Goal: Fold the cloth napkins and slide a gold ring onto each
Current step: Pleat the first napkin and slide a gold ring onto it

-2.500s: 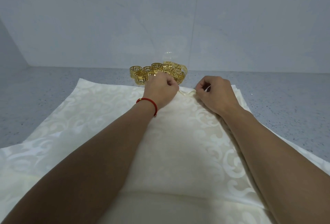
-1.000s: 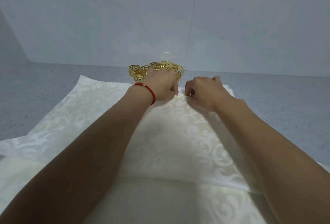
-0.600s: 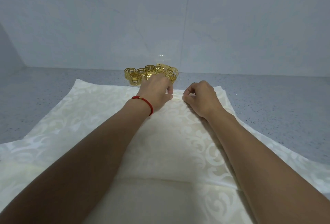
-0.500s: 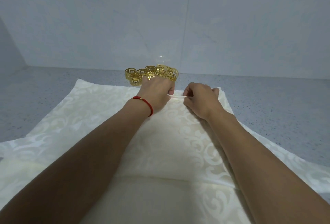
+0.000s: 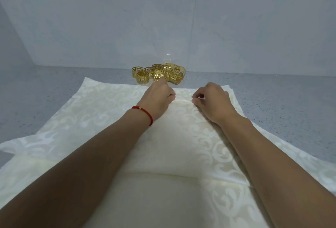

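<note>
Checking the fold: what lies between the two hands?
In the head view, a short raised ridge of the cream napkin runs from the left hand to the right hand.

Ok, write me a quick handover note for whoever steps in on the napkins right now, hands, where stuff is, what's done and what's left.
Left hand and right hand: each pinches the far edge of the top napkin, a short strip of hem stretched between them.
Napkins: cream patterned cloths stacked flat on the grey counter.
Gold rings: loose pile on the counter past the napkins' far edge, near the wall.
Done: no ring is on any napkin in view.
Left: fold this napkin, slide a ring on, repeat for the others.
</note>
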Motion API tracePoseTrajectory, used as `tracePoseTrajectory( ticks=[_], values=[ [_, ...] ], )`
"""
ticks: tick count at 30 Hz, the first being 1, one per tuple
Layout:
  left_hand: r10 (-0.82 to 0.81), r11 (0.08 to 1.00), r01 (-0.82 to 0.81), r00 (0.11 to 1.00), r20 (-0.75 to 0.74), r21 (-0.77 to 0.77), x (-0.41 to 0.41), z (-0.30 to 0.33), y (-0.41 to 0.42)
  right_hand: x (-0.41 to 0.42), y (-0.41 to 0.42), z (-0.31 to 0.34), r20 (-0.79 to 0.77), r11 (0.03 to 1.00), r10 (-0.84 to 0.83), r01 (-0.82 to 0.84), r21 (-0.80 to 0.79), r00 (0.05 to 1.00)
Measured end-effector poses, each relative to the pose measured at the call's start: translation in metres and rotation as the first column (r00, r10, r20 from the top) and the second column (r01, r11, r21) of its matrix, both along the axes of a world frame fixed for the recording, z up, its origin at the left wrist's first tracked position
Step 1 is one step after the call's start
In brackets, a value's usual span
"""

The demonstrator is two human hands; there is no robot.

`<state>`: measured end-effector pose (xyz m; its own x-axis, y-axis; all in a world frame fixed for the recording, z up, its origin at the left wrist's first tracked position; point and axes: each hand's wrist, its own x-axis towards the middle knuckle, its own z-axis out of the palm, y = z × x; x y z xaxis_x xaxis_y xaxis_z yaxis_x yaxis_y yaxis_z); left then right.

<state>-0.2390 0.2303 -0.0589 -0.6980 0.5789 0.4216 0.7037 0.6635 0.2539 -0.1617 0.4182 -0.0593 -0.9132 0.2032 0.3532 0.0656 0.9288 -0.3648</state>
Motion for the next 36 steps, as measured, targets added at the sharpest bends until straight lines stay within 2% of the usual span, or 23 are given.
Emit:
tracePoseTrajectory(
  ticks=[6, 9, 12, 15, 17, 21, 24, 27, 29, 31, 32, 34, 36],
  values=[
    [0.019, 0.982, -0.069, 0.961, -0.274, -0.176, 0.015, 0.004, -0.005, 0.019, -0.007, 0.01, -0.023, 0.952, 0.074, -0.064, 0.299, 0.997],
    [-0.023, 0.96, -0.083, 0.929, -0.37, -0.268, 0.023, 0.006, -0.01, 0.028, -0.009, 0.017, 0.054, 0.919, 0.122, -0.133, 0.372, 0.991],
    [-0.017, 0.932, -0.096, 0.952, -0.306, -0.348, 0.033, 0.012, -0.012, 0.034, -0.009, 0.018, 0.096, 0.942, 0.105, -0.129, 0.309, 0.99],
    [0.083, 0.971, -0.127, 0.974, -0.212, -0.204, 0.038, 0.013, -0.012, 0.034, -0.006, 0.009, 0.014, 0.99, 0.084, -0.085, 0.116, 0.996],
    [0.121, 0.982, -0.143, 0.978, -0.169, -0.123, 0.039, 0.01, -0.014, 0.033, -0.003, 0.005, 0.014, 0.994, 0.073, -0.074, 0.085, 0.997],
    [0.078, 0.977, -0.108, 0.983, -0.168, -0.181, 0.038, 0.005, -0.017, 0.034, -0.005, 0.011, 0.036, 0.98, 0.027, -0.034, 0.197, 0.999],
    [0.071, 0.972, -0.126, 0.962, -0.262, -0.198, 0.043, 0.006, -0.023, 0.045, -0.011, 0.016, 0.015, 0.965, 0.045, -0.048, 0.259, 0.999],
    [0.003, 0.955, -0.101, 0.944, -0.329, -0.28, 0.053, 0.008, -0.032, 0.06, -0.021, 0.022, 0.06, 0.857, 0.088, -0.106, 0.505, 0.994],
    [-0.048, 0.93, -0.09, 0.931, -0.361, -0.357, 0.061, 0.01, -0.04, 0.072, -0.027, 0.022, 0.11, 0.804, 0.1, -0.145, 0.576, 0.989],
    [-0.05, 0.923, -0.087, 0.939, -0.339, -0.376, 0.067, 0.011, -0.046, 0.081, -0.027, 0.016, 0.094, 0.833, 0.137, -0.166, 0.528, 0.986],
    [-0.013, 0.935, -0.095, 0.954, -0.3, -0.343, 0.068, 0.009, -0.048, 0.084, -0.025, 0.014, 0.074, 0.888, 0.145, -0.163, 0.431, 0.987],
    [0.082, 0.981, -0.115, 0.977, -0.198, -0.157, 0.071, 0.006, -0.048, 0.085, -0.02, 0.01, -0.023, 0.978, 0.107, -0.101, 0.185, 0.994],
    [0.128, 0.991, -0.124, 0.988, -0.081, 0.052, 0.067, 0.002, -0.046, 0.081, -0.016, 0.008, -0.072, 0.997, 0.042, -0.037, 0.074, 0.996]
  ],
)
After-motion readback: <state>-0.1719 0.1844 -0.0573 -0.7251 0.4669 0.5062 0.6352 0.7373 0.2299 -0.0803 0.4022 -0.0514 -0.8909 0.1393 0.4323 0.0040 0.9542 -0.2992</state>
